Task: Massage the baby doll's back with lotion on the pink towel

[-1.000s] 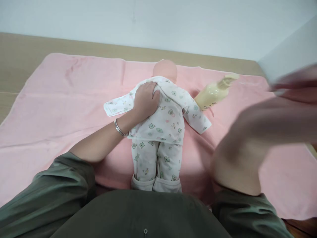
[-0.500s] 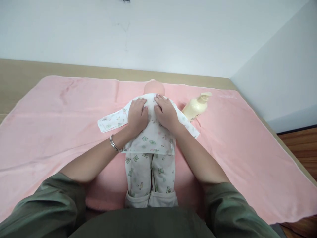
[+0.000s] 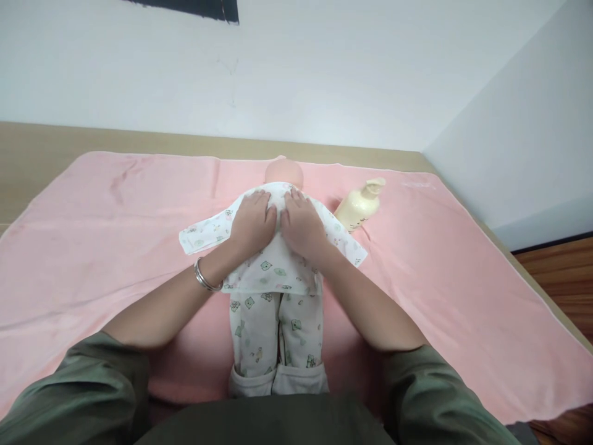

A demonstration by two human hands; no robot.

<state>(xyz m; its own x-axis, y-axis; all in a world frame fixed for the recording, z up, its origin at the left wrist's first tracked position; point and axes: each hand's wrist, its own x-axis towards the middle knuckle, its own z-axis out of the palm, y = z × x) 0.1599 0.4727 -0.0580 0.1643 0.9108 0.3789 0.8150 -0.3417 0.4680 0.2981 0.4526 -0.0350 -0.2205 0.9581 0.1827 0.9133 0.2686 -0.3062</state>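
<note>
A baby doll [image 3: 284, 173] lies face down with the back of its bald head away from me. It wears a white printed top [image 3: 273, 272] with the sleeves spread out, and matching trousers [image 3: 256, 337]. My left hand [image 3: 254, 224] rests flat on the left side of its upper back, fingers pointing to the head. On the right side, my right hand [image 3: 302, 224] lies flat too, its thumb close to the other thumb. Both hands press on the cloth and hold nothing. A cream pump bottle [image 3: 359, 206] lies tilted beside the doll's right-hand sleeve.
Under the doll a pink blanket [image 3: 463, 296] with some creases covers most of the wooden table [image 3: 37, 145]. A white wall [image 3: 324, 80] stands behind, and another wall [image 3: 532, 136] closes the right side. A dark panel [image 3: 194, 7] shows at the top.
My hands stay on the doll's upper back, with the fingers shifted slightly and the right hand a little nearer the left. The camera view has tilted up a little.
</note>
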